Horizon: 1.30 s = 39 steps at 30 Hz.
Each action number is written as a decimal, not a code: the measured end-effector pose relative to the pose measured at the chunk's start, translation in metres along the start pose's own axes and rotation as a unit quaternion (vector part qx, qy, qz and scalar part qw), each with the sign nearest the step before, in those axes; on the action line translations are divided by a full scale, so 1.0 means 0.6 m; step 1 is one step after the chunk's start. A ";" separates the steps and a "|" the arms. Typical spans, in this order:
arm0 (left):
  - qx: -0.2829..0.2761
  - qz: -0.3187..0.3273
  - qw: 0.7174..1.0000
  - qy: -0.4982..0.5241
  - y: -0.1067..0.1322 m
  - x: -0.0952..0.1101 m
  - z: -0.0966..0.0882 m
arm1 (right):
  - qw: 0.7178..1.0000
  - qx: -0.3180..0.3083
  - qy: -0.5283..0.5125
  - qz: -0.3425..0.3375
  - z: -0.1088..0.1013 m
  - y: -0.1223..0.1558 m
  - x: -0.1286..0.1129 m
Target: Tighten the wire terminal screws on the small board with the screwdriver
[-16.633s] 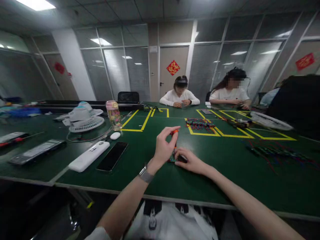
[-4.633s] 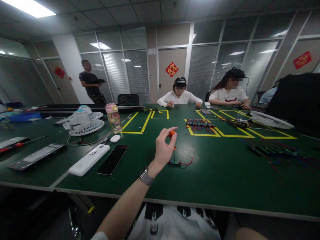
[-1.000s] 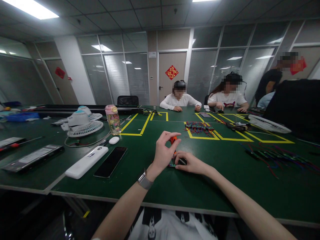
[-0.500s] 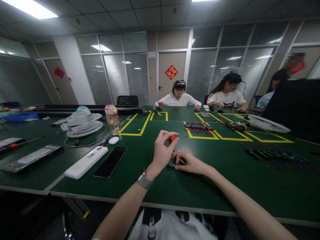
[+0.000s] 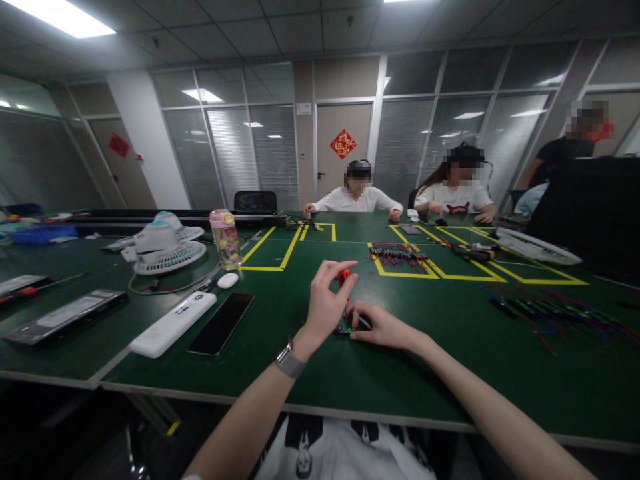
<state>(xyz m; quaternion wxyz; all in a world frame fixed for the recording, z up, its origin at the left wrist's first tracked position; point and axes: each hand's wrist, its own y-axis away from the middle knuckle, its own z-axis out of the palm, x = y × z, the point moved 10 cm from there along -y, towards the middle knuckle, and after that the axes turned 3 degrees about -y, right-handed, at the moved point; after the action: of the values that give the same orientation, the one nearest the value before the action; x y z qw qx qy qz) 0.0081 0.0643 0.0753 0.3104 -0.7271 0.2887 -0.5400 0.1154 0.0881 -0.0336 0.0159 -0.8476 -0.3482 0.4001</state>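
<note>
My left hand [image 5: 326, 303] pinches the orange handle of a small screwdriver [image 5: 343, 277], held upright with its tip down on a small green circuit board [image 5: 345, 329] on the green table [image 5: 320, 373]. My right hand [image 5: 383, 327] lies beside it with fingers curled, pressing the board down. Much of the board is hidden by both hands. A watch [image 5: 289, 362] sits on my left wrist.
A black phone [image 5: 221, 324] and a white power bank [image 5: 173, 325] lie to the left, with a pink bottle [image 5: 226, 239], a white fan [image 5: 167, 245] and a tablet [image 5: 63, 316]. Wire bundles [image 5: 400, 252] lie in yellow-taped squares; more wires [image 5: 550, 310] at right. Two seated people face me; another stands at the far right.
My hands have stayed on the board and screwdriver, with the left fingers shifting slightly on the handle. A person at the far right has shifted position.
</note>
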 end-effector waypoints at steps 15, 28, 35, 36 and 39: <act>-0.007 -0.001 1.000 -0.008 0.001 0.000 0.003 | 1.000 -0.008 -0.001 -0.013 0.002 -0.001 -0.007; -0.032 -0.032 0.998 0.053 0.002 -0.018 0.017 | 1.000 -0.011 0.005 -0.007 0.000 -0.002 -0.015; -0.027 -0.052 0.996 0.062 0.004 -0.024 0.015 | 1.000 -0.013 0.013 -0.022 0.000 0.000 -0.021; -0.028 -0.052 0.996 0.061 0.004 -0.025 0.015 | 1.000 -0.012 0.013 -0.024 0.000 0.000 -0.021; -0.028 -0.052 0.997 0.059 0.003 -0.026 0.015 | 0.999 -0.012 0.013 -0.028 0.001 0.000 -0.020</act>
<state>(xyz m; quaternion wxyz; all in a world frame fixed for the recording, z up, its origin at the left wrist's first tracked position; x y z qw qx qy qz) 0.0130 0.0758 0.0623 0.2437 -0.7164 0.2836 -0.5890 0.1099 0.0806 -0.0260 0.0212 -0.8427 -0.3763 0.3845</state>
